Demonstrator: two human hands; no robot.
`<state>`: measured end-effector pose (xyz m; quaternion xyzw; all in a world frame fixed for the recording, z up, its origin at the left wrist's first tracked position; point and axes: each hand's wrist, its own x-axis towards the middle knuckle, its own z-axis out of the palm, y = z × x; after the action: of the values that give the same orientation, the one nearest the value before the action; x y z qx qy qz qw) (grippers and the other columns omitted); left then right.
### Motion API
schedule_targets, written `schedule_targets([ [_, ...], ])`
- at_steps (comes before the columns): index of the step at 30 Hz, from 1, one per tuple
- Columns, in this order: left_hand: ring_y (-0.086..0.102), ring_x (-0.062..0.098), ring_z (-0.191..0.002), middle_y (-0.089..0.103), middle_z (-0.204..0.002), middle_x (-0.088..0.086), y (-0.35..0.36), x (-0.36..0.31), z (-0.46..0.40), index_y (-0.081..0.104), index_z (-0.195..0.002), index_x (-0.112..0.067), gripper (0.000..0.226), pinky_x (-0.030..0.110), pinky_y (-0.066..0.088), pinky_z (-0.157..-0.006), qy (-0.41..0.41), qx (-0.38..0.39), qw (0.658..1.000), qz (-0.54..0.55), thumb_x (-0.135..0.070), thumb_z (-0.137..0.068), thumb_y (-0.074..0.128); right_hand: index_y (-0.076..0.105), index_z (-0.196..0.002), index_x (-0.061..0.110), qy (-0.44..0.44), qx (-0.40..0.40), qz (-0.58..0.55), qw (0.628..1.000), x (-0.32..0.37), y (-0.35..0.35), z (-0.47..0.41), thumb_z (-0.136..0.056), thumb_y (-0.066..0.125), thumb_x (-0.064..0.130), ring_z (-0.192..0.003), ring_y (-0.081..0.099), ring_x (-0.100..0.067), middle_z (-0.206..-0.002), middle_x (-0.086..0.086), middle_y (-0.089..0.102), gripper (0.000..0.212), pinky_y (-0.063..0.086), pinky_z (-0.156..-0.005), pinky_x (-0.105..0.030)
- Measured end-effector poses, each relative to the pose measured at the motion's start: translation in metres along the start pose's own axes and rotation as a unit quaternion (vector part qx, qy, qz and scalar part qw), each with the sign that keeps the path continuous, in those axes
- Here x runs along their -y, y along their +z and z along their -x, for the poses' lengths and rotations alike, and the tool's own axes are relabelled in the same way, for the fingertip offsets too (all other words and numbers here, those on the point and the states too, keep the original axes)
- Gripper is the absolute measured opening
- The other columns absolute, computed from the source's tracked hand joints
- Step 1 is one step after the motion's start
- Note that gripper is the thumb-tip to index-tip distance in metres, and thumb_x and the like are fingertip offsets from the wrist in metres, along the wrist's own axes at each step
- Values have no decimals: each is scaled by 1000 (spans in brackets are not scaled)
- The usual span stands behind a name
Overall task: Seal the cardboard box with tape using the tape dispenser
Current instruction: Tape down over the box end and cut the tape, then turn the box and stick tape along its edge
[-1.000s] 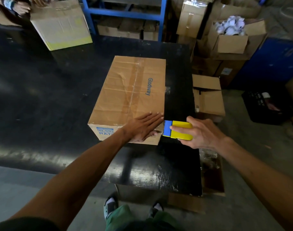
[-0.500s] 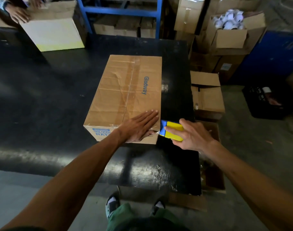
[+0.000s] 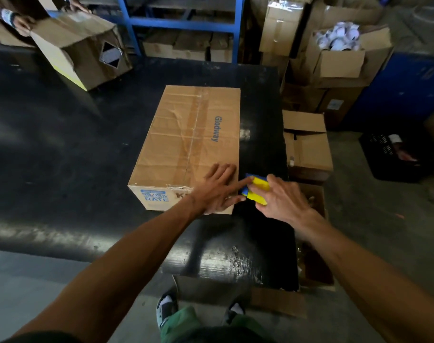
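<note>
— Where is the box?
— The cardboard box lies at the frame's centre on the black table, flaps closed, tape along its top.
— And the hands?
— The left hand lies flat and spread on the box's near right corner. Just right of it, the right hand grasps the yellow-and-blue tape dispenser against the box's right side.

- The tape dispenser in the right hand is yellow with a blue part.
- The cardboard box just left of this grip is brown, with blue letters and a blue label.
- The table under the grip is glossy black.
- The shelf frame far beyond is blue.
</note>
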<state>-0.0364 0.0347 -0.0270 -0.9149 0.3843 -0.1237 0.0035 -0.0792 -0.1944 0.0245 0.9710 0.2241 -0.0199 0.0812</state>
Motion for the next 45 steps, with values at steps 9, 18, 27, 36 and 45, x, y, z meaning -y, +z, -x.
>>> schedule_targets([
  [9,4,40,-151,5,-162,29,-6,-24,-27,11,-157,-3,94,54,2,-122,-256,67,959,104,-63,-87,29,41,-144,43,151,-18,-101,983,-27,-26,0,-87,57,57,-90,60,-30,-106,-9,49,61,51,-75,-40],
  [18,-7,44,-150,-3,-160,33,-9,-19,-33,4,-153,8,89,51,-5,-122,-371,123,912,123,-59,-99,26,46,-140,46,221,-102,-203,948,-10,-43,-26,-84,59,60,-88,58,-29,-91,-3,46,59,42,-68,-33],
  [27,-4,28,-153,-4,-166,14,-65,97,58,7,-158,-7,104,33,-4,-120,-177,263,931,179,-54,-87,67,57,-130,48,275,-118,-405,864,32,-63,-81,-74,66,64,-110,62,-27,-119,0,69,59,50,-92,-38],
  [36,-30,42,-144,-33,-156,23,-46,104,72,-22,-154,-21,133,64,-10,-116,-273,276,906,168,-71,-72,69,63,-124,46,273,-158,-478,820,82,-96,-111,-70,71,61,-110,60,-13,-127,14,65,57,49,-94,-35],
  [45,-14,44,-148,-21,-160,24,-65,178,91,-11,-157,-21,116,52,3,-123,-153,350,922,65,-37,-83,76,64,-125,44,334,-177,-491,785,83,-97,-88,-73,76,58,-98,56,-9,-119,10,66,55,47,-91,-29],
])
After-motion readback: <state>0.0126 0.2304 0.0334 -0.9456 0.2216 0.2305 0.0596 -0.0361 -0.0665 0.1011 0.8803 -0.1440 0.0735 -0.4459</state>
